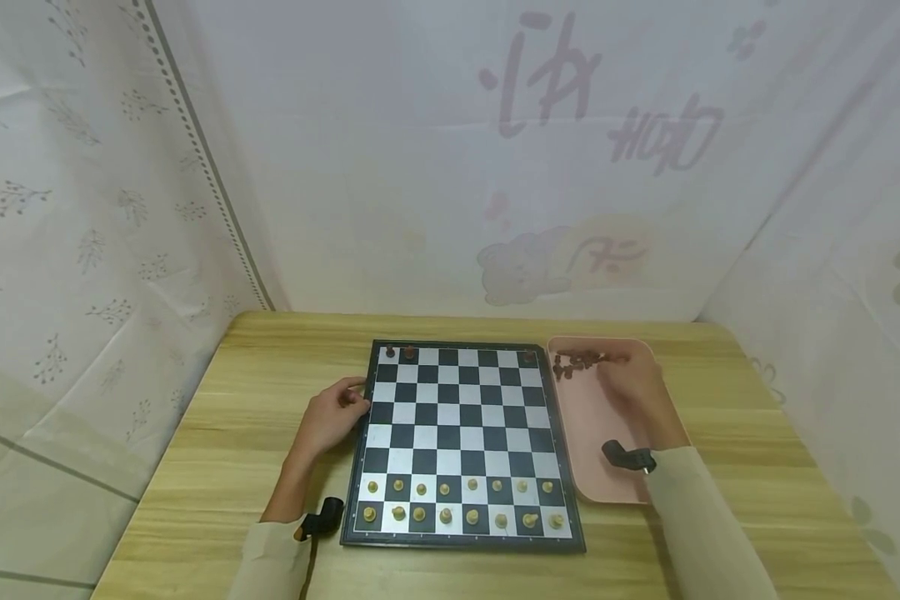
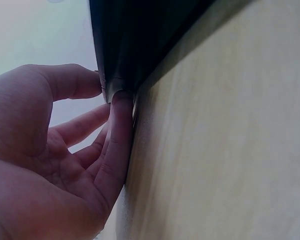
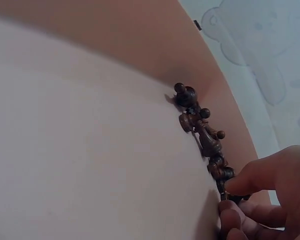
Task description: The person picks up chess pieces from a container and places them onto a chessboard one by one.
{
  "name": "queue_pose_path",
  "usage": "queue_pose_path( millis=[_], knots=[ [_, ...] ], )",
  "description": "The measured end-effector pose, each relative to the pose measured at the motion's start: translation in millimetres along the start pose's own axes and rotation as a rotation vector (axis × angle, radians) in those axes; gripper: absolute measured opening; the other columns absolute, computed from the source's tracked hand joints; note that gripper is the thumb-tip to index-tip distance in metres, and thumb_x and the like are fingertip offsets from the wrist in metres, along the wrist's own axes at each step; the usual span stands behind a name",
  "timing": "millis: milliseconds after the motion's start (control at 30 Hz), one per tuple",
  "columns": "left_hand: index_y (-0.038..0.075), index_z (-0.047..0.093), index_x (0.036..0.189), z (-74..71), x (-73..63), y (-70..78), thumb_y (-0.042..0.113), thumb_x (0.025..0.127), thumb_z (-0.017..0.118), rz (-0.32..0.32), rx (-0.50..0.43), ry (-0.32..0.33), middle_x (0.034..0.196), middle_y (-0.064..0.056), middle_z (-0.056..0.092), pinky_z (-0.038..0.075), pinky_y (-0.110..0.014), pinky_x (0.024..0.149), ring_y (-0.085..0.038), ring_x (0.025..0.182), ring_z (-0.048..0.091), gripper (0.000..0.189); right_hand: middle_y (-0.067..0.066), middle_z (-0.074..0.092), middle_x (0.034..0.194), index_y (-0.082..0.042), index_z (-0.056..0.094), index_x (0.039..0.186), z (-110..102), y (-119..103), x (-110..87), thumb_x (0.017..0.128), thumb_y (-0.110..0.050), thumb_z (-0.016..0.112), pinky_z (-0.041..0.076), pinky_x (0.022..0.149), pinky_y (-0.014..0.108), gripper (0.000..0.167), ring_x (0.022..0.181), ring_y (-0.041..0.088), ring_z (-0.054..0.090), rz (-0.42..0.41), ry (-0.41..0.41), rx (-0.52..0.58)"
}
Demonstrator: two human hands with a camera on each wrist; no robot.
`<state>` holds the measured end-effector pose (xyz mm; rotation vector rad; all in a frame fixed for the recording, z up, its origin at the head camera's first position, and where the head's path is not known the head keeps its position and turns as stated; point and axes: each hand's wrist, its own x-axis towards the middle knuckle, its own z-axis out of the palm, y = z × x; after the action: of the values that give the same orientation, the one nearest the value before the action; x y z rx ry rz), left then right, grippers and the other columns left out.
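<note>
- Chessmen (image 1: 572, 362), dark and heaped together, lie at the far end of the pink tray (image 1: 591, 425), which stands on the desk (image 1: 270, 417) just beside the right edge of the chessboard (image 1: 448, 415).
- We judge that one relation matters most: the heap sits to the left of the right hand (image 1: 633, 383), right at its fingertips, while the board's far row lies further left, across the tray's wall.
- The heap strings out along the far wall; the tray's long axis runs front to back. Our right hand is clearly the nearer.
- Our right forearm reaches in over the tray from the near right, fingers pointing left. Thumb and fingertips pinch a dark piece (image 3: 233, 198); how firmly, we cannot tell.
- Our left hand (image 1: 336, 412) grips the board's left edge, thumb above, a finger against its side.
- Three dark men (image 1: 409, 353) stand on the far row; light men (image 1: 446, 516) fill the two nearest rows.
</note>
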<state>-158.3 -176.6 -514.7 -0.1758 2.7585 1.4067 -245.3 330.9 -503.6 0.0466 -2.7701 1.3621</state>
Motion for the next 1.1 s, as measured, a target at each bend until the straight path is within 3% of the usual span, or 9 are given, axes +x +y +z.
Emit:
queue_pose_path(
  millis=[67,167,433,567,600,800,900,1100],
  knots=[
    [0.001,0.07,0.142,0.0,0.0,-0.6,0.016,0.098,0.07,-0.003,-0.002,-0.003,0.1,-0.008,0.074,0.048,-0.038,0.08,-0.025,0.089,0.066,0.046,0.002,0.078,0.129,-0.029,0.082,0.134,1.8,-5.3,-3.5,0.091,0.011,0.04,0.051,0.083,0.035,0.073,0.109,0.025,0.068,-0.043,-0.033,0.076],
    [0.001,0.07,0.142,-0.3,-0.5,-0.1,0.016,0.097,0.07,-0.006,-0.007,-0.003,0.1,-0.009,0.074,0.048,-0.038,0.08,-0.025,0.089,0.066,0.047,0.004,0.079,0.125,-0.031,0.083,0.132,2.7,-12.5,-7.1,0.088,0.014,0.034,0.05,0.092,0.042,0.08,0.113,0.032,0.071,-0.096,-0.059,0.133],
    [-0.002,0.071,0.137,1.0,-0.6,-4.1,0.017,0.094,0.069,0.049,-0.03,0.023,0.096,-0.009,0.073,0.048,-0.037,0.074,-0.025,0.084,0.066,0.047,0.001,0.08,0.118,-0.034,0.083,0.132,6.2,-6.0,-5.7,0.091,0.017,0.042,0.049,0.079,0.039,0.077,0.103,0.03,0.07,-0.173,-0.034,0.072],
    [-0.003,0.071,0.137,-0.1,-2.9,0.4,0.017,0.094,0.069,0.034,-0.036,0.02,0.096,-0.01,0.073,0.048,-0.037,0.074,-0.026,0.085,0.066,0.047,0.0,0.08,0.119,-0.035,0.082,0.132,8.3,6.5,-0.8,0.089,0.019,0.046,0.044,0.069,0.034,0.077,0.101,0.028,0.068,-0.186,-0.008,0.056],
    [-0.002,0.072,0.137,1.0,-0.3,-5.0,0.017,0.094,0.069,0.05,-0.034,0.025,0.096,-0.01,0.073,0.048,-0.036,0.073,-0.026,0.084,0.066,0.047,0.0,0.08,0.12,-0.034,0.082,0.133,8.6,8.5,-0.1,0.089,0.019,0.046,0.045,0.07,0.034,0.078,0.102,0.029,0.068,-0.188,-0.014,0.074],
    [-0.001,0.071,0.139,2.0,0.0,-4.7,0.017,0.096,0.07,0.027,-0.034,0.018,0.098,-0.009,0.072,0.048,-0.035,0.072,-0.025,0.085,0.066,0.047,0.013,0.076,0.134,-0.019,0.079,0.14,7.2,8.0,-0.8,0.083,0.025,0.037,0.05,0.085,0.041,0.083,0.11,0.041,0.066,-0.225,-0.109,0.307],
    [-0.001,0.07,0.141,1.5,-1.3,-0.2,0.015,0.098,0.07,-0.004,-0.026,0.004,0.1,-0.009,0.073,0.048,-0.036,0.075,-0.025,0.088,0.066,0.046,0.018,0.075,0.134,-0.014,0.078,0.141,5.6,3.1,-2.4,0.082,0.026,0.038,0.051,0.084,0.04,0.082,0.111,0.045,0.066,-0.242,-0.119,0.319],
    [0.001,0.07,0.142,0.9,-0.5,0.2,0.015,0.099,0.07,-0.014,-0.014,0.001,0.101,-0.008,0.073,0.047,-0.036,0.076,-0.024,0.089,0.066,0.045,0.014,0.076,0.134,-0.02,0.08,0.137,4.7,-4.3,-5.7,0.082,0.026,0.038,0.053,0.085,0.042,0.084,0.115,0.043,0.069,-0.219,-0.11,0.303]
  ],
)
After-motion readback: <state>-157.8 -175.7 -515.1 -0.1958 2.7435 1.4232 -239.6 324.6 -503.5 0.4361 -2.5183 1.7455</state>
